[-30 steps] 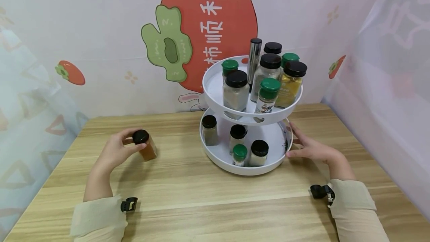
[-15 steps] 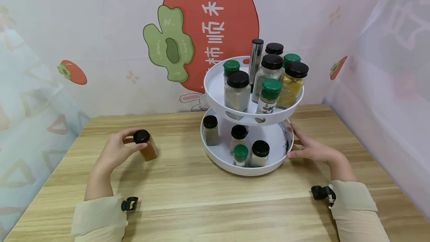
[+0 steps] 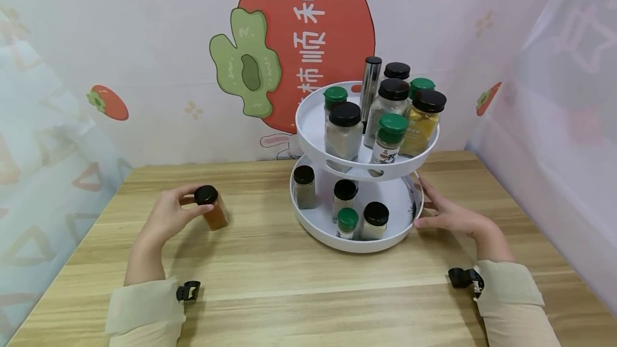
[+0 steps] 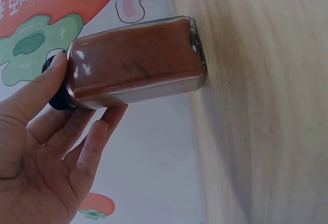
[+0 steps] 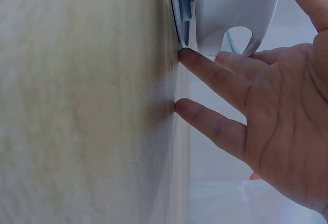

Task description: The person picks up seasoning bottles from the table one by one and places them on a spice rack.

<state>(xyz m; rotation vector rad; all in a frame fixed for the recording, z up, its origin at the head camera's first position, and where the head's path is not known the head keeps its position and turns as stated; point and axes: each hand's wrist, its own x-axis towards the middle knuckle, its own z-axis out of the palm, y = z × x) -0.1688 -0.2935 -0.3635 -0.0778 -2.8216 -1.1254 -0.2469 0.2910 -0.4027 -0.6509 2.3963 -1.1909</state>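
In the head view, a square glass spice jar (image 3: 217,215) with reddish-brown powder and a black lid stands on the table at the left. My left hand (image 3: 170,212) grips it near the lid, thumb on one side and fingers on the other. The left wrist view shows the jar (image 4: 138,60) upright, with its base at the tabletop. To the right is a white two-tier round rack (image 3: 356,247). My right hand (image 3: 448,213) rests against the right side of its lower tray. In the right wrist view, this hand (image 5: 287,106) has fairly straight, spread fingers; some touch the tray.
The rack's upper tray (image 3: 308,146) bears several jars and shakers with black or green lids, plus a tall silver cylinder (image 3: 370,90). Below, the lower tray holds several smaller jars. A printed cloth (image 3: 164,58) hangs behind the wooden table (image 3: 270,293).
The head view has shifted slightly, so everything sits a little farther right in it. Both hands, the jar and the rack keep their places relative to one another.
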